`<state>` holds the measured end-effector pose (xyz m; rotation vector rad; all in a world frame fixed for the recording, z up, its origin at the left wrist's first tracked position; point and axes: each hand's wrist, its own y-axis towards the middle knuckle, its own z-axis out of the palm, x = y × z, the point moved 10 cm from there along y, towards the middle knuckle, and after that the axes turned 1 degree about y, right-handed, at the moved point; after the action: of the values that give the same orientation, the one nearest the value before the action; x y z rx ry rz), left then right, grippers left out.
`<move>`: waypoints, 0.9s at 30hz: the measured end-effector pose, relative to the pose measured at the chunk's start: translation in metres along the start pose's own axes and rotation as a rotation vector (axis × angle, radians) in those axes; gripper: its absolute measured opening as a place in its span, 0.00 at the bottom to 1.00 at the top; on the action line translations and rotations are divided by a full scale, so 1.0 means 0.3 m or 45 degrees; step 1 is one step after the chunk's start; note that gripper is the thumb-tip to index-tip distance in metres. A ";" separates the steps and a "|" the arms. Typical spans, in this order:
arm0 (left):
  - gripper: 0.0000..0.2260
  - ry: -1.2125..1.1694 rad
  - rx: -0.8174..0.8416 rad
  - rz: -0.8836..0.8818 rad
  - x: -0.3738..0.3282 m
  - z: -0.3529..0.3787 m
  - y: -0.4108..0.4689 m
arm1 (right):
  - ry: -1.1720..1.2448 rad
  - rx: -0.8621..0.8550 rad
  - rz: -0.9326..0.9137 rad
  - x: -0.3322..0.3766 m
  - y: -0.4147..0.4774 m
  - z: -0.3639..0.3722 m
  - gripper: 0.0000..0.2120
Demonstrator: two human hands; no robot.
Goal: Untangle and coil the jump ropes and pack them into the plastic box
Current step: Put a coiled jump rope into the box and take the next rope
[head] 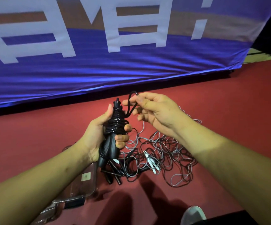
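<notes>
Your left hand (97, 133) has its grip wrapped tight around a black jump rope bundle (115, 127), thumb up along one side, fingers curled over the coils on the other, handles pointing down out of the fist. Your right hand (154, 111) is pinching the loose end loop (132, 103) of that same cord between thumb and forefinger, other fingers half spread, just beside the top of the bundle. So you're on the finishing part of the coil for this rope: cord already wound round the handles, only the tail loop left out. Next move, as I read it, is to tuck or cinch that loop under a wrap near the top so the bundle holds, keeping the left squeeze firm so the turns don't slip. Then it goes in the plastic box (84, 181), which sits on the red floor (34, 135) down by your left forearm, clear, partly hidden by the arm; can't tell what's in it. Plenty left after that: the tangled pile of ropes (160, 156), thin grey and dark cords with black and white handles, lies on the floor under your hands, near the box, not sorted. Blue banner (99, 70) hangs behind.
</notes>
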<state>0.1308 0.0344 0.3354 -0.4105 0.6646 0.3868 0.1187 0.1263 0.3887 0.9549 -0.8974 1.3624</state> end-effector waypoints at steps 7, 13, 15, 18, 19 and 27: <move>0.20 0.085 -0.012 -0.056 0.027 -0.008 -0.001 | -0.085 -0.113 0.069 -0.017 0.006 -0.037 0.07; 0.19 0.125 -0.030 -0.128 0.053 -0.020 -0.005 | -0.844 -0.044 -0.087 0.056 0.008 -0.007 0.02; 0.19 0.172 -0.063 -0.144 0.053 -0.022 -0.005 | -1.024 -0.030 -0.104 0.074 0.003 0.004 0.03; 0.20 0.282 -0.136 -0.171 0.051 -0.028 -0.002 | -1.127 0.011 -0.117 0.081 -0.002 0.018 0.04; 0.20 0.321 -0.165 -0.182 0.050 -0.034 -0.001 | -1.147 0.020 -0.123 0.082 -0.004 0.019 0.04; 0.17 0.514 -0.376 -0.083 -0.003 -0.098 0.013 | -1.352 0.020 -0.273 0.095 -0.023 0.057 0.13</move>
<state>0.1134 0.0234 0.3140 -0.8021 0.9877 0.3432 0.1268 0.1209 0.4213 1.7748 -1.4907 0.6091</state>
